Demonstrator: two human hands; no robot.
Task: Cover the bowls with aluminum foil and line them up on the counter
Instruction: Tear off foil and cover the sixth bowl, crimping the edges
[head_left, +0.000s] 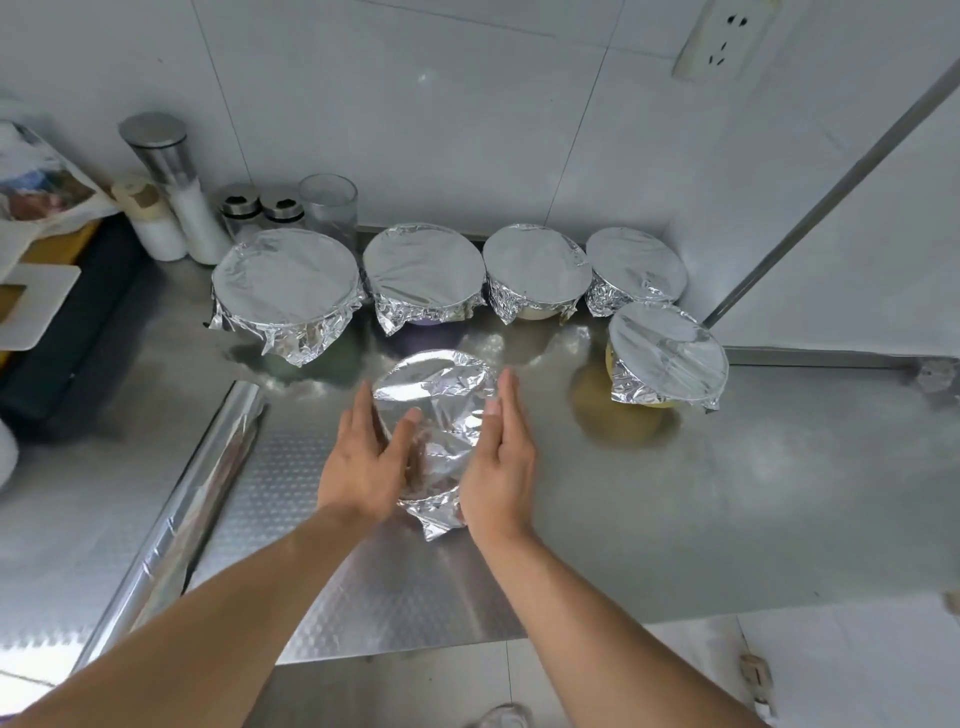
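Both hands, L (363, 457) & R (498, 457), fingers straight, press foil on bowl (436, 415); foil roll (208, 488) left on worktop (675, 493) (five covered bowls (426, 270) behind).

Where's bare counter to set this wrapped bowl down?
Bare steel lies between the wrapped bowl in both hands and the front-right bowl, and right of the right hand. Back row is packed rim to rim; foil roll blocks the left.

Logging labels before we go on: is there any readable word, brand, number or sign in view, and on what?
None can be read.
Printed plastic bag at the far left: coloured print, too blurred to read.
White wall socket: no lettering visible.
Tall glass salt jar with steel lid, two small steel-capped shakers, foil-covered bowls, foil roll: no text.
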